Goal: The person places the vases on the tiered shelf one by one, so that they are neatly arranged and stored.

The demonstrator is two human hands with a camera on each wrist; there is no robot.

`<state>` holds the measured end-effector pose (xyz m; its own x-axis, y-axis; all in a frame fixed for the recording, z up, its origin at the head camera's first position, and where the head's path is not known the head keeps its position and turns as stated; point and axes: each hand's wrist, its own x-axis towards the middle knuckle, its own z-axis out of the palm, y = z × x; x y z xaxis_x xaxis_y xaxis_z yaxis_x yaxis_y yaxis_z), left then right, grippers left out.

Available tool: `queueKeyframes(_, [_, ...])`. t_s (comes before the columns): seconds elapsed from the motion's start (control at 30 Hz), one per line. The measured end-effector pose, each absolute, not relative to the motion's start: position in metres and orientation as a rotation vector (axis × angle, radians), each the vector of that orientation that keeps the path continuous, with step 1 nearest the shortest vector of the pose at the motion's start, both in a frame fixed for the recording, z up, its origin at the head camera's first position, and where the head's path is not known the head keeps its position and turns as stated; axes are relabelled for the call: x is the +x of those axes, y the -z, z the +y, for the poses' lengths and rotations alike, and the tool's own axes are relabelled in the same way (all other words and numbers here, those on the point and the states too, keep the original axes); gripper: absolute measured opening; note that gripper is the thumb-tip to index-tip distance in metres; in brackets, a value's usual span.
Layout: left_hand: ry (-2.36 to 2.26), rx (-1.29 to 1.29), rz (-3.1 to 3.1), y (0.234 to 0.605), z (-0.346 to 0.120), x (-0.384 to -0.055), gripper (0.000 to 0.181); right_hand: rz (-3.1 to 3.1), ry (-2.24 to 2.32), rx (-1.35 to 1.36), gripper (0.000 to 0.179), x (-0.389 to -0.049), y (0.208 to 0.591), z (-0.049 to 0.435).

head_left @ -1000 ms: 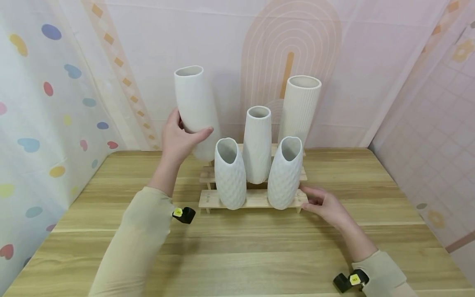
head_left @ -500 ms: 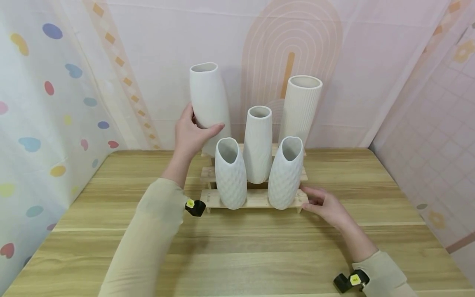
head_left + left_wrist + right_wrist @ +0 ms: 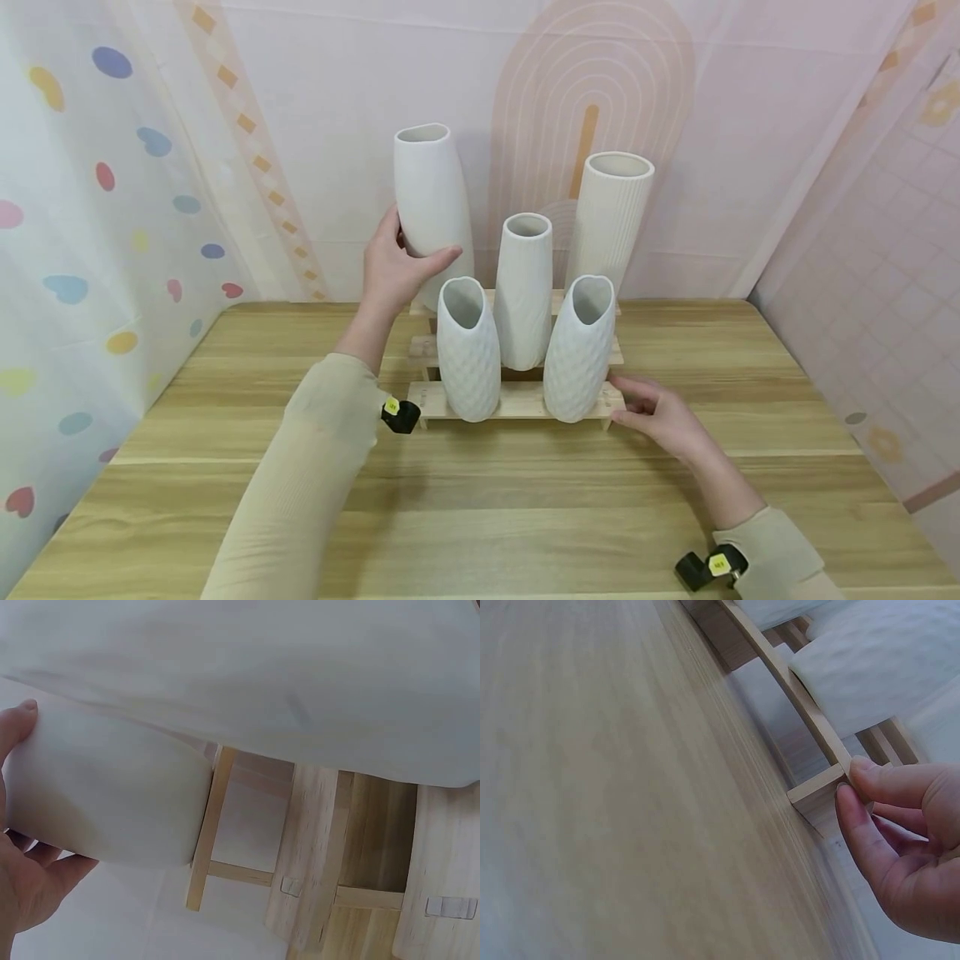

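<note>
My left hand [image 3: 392,268] grips a tall, smooth white vase [image 3: 431,196] round its lower body, thumb across the front. In the left wrist view that vase's base [image 3: 112,787] meets the back board [image 3: 210,825] of a stepped wooden stand [image 3: 521,402]. Down at the stand's front right end, my right hand [image 3: 660,415] pinches the lowest board, as the right wrist view shows thumb and fingertips on its corner [image 3: 844,766]. Two textured white vases [image 3: 470,367] [image 3: 577,367] stand on the front step. A slimmer vase [image 3: 523,287] is on the middle step, a ribbed cream one [image 3: 612,221] at back right.
The stand sits on a wood-grain table [image 3: 525,517] against a patterned curtain [image 3: 337,83]. Dotted cloth [image 3: 82,250] hangs on the left and checked cloth [image 3: 862,267] on the right. In the left wrist view a vase close to the camera [image 3: 285,682] covers the upper part.
My left hand has carried the smooth vase right, from beside the stand onto the back step's left end, and it is more upright. The right hand has stayed at the front board.
</note>
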<state>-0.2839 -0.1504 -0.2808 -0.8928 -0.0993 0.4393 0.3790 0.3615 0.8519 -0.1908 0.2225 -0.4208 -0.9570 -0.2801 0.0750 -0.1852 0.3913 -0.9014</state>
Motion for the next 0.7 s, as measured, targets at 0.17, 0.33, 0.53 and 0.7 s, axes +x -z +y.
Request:
queueKeyframes(0.17, [1.580, -0.270, -2.201, 0.282, -0.152, -0.284, 0.082, 2.535, 1.637, -0.425, 0.055, -0.192, 0.421, 0.223])
queueKeyframes(0.33, [1.607, -0.335, -2.192, 0.286, -0.155, -0.283, 0.083, 2.537, 1.635, -0.419, 0.055, -0.192, 0.421, 0.222])
queueKeyframes(0.53, [1.614, -0.403, -2.240, 0.298, -0.165, -0.275, 0.080, 2.545, 1.611, -0.413, 0.055, -0.191, 0.418, 0.222])
queueKeyframes(0.7, [1.502, -0.401, -2.385, 0.320, -0.184, -0.269, 0.070, 2.569, 1.591, -0.421, 0.053, -0.191, 0.417, 0.224])
